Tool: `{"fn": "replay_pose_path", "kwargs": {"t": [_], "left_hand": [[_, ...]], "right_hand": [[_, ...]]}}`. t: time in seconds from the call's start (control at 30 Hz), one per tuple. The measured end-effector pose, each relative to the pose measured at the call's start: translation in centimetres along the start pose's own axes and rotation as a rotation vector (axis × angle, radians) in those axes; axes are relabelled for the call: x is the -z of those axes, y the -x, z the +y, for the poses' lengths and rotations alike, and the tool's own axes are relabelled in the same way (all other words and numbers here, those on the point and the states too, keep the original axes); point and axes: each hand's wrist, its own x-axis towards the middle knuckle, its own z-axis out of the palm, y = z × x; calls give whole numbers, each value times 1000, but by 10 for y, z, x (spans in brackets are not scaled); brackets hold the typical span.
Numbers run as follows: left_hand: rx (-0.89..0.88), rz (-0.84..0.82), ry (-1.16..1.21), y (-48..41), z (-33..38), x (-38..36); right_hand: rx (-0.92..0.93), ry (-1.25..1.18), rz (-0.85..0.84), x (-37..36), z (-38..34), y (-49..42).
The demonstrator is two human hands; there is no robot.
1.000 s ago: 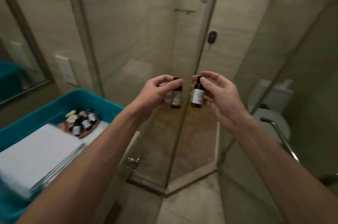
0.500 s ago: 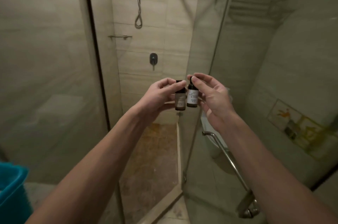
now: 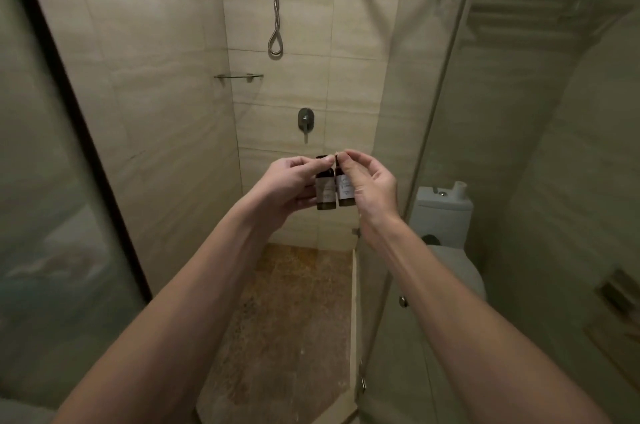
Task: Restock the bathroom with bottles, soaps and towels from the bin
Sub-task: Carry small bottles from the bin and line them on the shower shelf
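Both arms reach forward into the open shower stall, each hand gripping one small dark bottle. The left hand [image 3: 291, 182] pinches the left bottle [image 3: 325, 193] with its fingertips on the black cap and its thumb lower on the body. The right hand [image 3: 372, 188] holds the right bottle [image 3: 345, 193] the same way, fingers curled over the top. The two bottles stand upright and side by side in mid-air, pale labels facing the camera, touching or very nearly so. No surface is under them, only the brown shower floor [image 3: 294, 302] far below.

Behind the hands on the tiled back wall sits the round mixer valve [image 3: 305, 119]; above it hangs the looped metal shower hose [image 3: 276, 18]. A small glass corner shelf [image 3: 238, 77] is fixed where the two tiled walls meet, up and to the left of the bottles. On the right stands the glass door [image 3: 433, 111] – through it a white toilet [image 3: 443, 212] shows
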Motion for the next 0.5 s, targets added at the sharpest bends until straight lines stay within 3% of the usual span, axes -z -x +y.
{"fn": "replay_pose_path", "kwargs": {"t": [0.27, 0.5], "left_hand": [[14, 3, -53, -122, -2, 44], [34, 22, -130, -207, 1, 99]], "right_hand": [[-37, 174, 62, -23, 38, -114], [-50, 307, -51, -68, 62, -192]]}}
